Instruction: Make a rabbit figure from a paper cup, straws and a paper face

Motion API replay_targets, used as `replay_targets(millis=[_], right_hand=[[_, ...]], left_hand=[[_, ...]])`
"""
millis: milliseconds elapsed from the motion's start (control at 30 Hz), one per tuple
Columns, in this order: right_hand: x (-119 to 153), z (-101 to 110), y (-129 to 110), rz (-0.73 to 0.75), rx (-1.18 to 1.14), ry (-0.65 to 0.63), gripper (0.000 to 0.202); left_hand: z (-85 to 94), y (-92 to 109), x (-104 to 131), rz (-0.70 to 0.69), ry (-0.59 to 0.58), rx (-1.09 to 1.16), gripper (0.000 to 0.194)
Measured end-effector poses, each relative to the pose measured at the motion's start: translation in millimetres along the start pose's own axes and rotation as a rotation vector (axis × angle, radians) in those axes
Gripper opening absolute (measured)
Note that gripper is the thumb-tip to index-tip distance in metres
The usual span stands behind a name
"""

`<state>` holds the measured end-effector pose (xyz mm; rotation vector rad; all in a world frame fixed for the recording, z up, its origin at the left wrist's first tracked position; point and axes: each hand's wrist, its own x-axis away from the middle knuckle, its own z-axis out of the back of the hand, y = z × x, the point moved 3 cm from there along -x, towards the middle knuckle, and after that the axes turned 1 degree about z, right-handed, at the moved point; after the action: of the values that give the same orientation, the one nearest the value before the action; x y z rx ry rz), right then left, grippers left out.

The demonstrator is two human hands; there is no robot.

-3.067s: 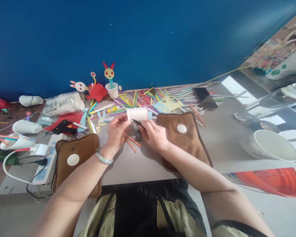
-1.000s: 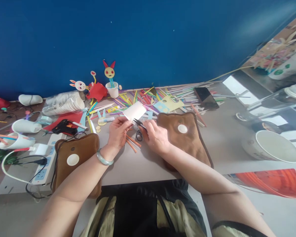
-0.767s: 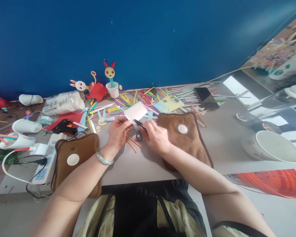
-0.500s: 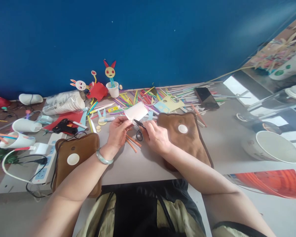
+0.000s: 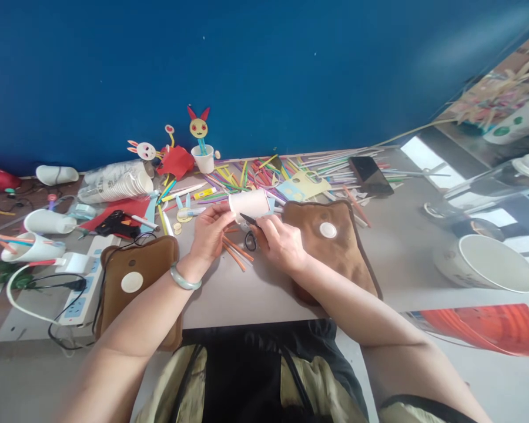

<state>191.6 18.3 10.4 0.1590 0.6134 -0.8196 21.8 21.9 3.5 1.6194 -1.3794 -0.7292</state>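
Note:
A white paper cup (image 5: 251,203) lies on its side in my left hand (image 5: 210,235), whose fingers and thumb pinch its left end. My right hand (image 5: 280,242) is closed around a slim black pointed tool (image 5: 248,220). Its tip points left, at the lower side of the cup; whether it touches is unclear, and most of the tool is hidden in the fingers. Just below sits a black loop (image 5: 250,241), like a scissors handle; I cannot tell whether it is joined to the tool. Several orange sticks (image 5: 235,256) lie on the table between my hands.
Brown cushioned pads (image 5: 335,252) flank my hands. Coloured sticks (image 5: 233,176) and a phone (image 5: 370,175) lie along the blue wall. At left are stacked paper cups (image 5: 119,185), a glue gun (image 5: 114,223) and a power strip (image 5: 81,299) with cables. A white bucket (image 5: 489,264) stands right.
The paper cup has turned in my left hand to lie more level, and has shifted slightly right. My right hand keeps its hold on the black tool in nearly the same place.

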Motion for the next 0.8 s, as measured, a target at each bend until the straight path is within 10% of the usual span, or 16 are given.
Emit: replay_targets(millis=[800], right_hand=[[0.0, 5.4, -2.3, -0.012, 0.055, 0.089, 0.025]], left_hand=[[3.0, -1.9, -1.1, -0.071, 0.041, -0.015, 0.029]])
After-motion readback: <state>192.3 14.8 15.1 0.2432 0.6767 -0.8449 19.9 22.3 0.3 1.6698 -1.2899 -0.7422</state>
